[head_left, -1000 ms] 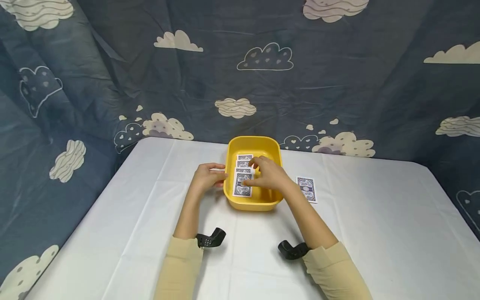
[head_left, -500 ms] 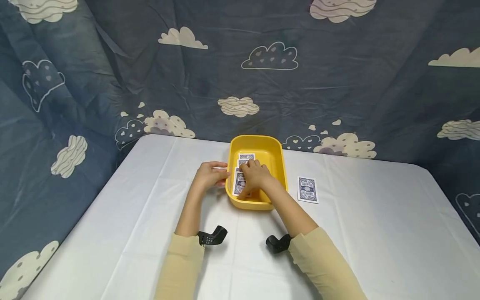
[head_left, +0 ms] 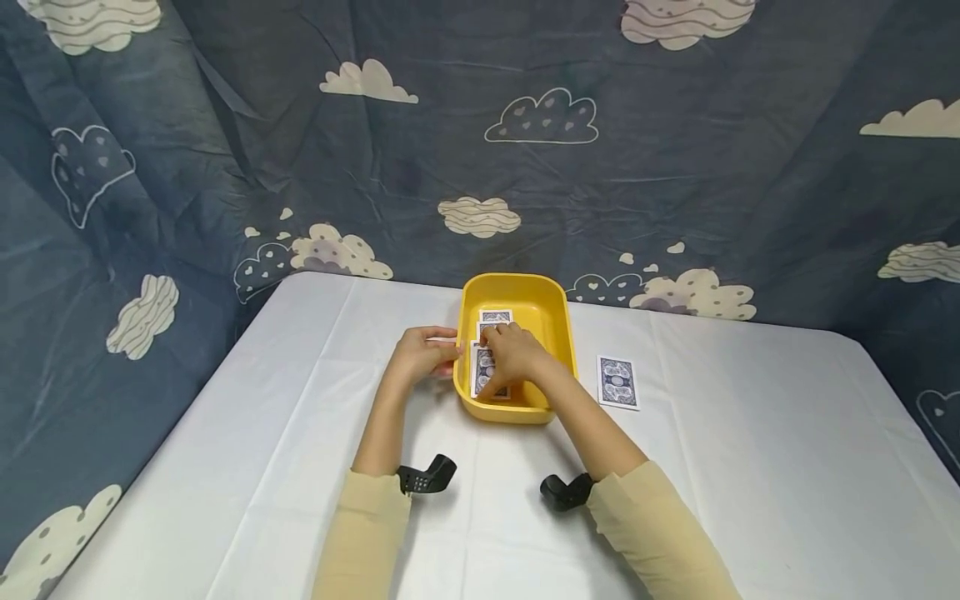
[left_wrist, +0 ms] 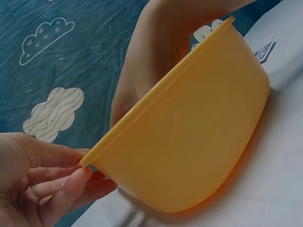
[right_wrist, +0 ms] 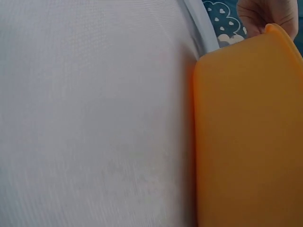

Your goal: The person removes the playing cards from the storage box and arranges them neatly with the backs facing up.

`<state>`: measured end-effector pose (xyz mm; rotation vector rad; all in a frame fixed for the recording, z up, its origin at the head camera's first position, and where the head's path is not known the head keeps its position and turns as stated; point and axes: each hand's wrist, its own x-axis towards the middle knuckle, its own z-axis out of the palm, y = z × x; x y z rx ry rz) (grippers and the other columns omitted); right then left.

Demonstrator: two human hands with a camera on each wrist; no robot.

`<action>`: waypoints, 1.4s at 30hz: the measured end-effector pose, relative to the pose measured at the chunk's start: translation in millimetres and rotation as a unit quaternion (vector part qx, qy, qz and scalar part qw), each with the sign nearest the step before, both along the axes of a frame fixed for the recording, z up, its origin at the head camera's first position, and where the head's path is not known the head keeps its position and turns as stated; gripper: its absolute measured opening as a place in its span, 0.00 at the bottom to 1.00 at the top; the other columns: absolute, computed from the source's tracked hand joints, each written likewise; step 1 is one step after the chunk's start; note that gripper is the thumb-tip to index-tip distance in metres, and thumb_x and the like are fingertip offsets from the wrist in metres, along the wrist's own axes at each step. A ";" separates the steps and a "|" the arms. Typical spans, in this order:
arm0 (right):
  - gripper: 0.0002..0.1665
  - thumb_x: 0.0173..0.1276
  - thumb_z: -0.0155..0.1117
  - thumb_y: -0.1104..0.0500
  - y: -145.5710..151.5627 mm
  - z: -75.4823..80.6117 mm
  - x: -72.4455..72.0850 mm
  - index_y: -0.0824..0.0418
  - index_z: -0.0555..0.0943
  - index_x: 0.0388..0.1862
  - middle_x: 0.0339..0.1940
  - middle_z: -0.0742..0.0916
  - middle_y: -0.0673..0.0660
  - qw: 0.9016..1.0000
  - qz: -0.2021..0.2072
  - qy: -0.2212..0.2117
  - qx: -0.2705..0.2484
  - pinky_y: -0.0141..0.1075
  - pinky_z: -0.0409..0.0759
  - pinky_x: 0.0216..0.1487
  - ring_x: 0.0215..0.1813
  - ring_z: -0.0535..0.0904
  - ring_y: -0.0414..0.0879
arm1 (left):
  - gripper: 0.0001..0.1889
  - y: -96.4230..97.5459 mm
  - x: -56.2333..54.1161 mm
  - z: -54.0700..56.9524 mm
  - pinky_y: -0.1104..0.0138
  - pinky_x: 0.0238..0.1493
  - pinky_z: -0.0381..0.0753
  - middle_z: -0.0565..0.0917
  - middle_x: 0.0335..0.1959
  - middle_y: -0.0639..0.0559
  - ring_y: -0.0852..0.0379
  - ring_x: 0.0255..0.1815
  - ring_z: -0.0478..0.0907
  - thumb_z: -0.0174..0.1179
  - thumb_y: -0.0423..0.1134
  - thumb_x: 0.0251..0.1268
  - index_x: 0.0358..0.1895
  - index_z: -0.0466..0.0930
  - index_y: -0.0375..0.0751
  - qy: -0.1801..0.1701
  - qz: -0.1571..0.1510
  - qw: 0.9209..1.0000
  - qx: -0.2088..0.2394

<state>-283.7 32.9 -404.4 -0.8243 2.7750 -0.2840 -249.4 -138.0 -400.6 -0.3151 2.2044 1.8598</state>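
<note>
Head view: yellow tray (head_left: 553,329) sits near desk's (head_left: 720,417) far edge, about mid-width. Left hand (head_left: 417,353) pinches tray's left rim, fingers (left_wrist: 53,155) gripping it. Right hand (head_left: 516,352) inside, over cards (head_left: 485,363), fingers bent; can't tell if gripping. Lone card (head_left: 618,382) lies between tray and desk's right edge.

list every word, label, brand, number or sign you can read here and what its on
None can be read in any view.
Card beside the tub: ornate blue-and-white pattern; any lettering is too small to tell.
Cards inside it: same, and partly hidden by the right hand.
Yellow tub: no marking shows.
Backdrop: cloud and heart drawings only.
</note>
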 end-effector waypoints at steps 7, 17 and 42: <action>0.52 0.31 0.80 0.39 18.7 24.7 6.0 0.60 0.69 0.54 0.46 0.75 0.58 0.998 -0.003 0.035 -0.060 0.43 0.69 0.55 0.49 0.66 0.52 | 0.20 3.4 -0.2 0.7 0.74 0.21 0.80 0.83 0.45 0.38 0.64 0.18 0.77 0.62 0.28 0.55 0.54 0.76 0.35 0.005 -0.002 1.000 -0.002; 0.57 0.28 0.81 0.38 95.0 61.2 19.0 0.59 0.69 0.58 0.52 0.73 0.59 0.990 -0.080 0.079 -0.088 0.50 0.66 0.59 0.53 0.64 0.54 | 0.20 5.2 -0.8 -0.1 0.74 0.21 0.80 0.82 0.47 0.37 0.64 0.18 0.77 0.63 0.28 0.55 0.54 0.75 0.34 0.007 -0.002 1.000 -0.003; 0.53 0.33 0.80 0.42 254.6 -11.3 15.7 0.64 0.69 0.57 0.52 0.73 0.67 0.991 -0.119 -0.029 -0.059 0.60 0.67 0.57 0.54 0.65 0.61 | 0.21 1.9 3.3 1.2 0.73 0.24 0.81 0.83 0.43 0.38 0.64 0.18 0.77 0.62 0.31 0.57 0.55 0.74 0.35 0.001 -0.007 1.000 -0.010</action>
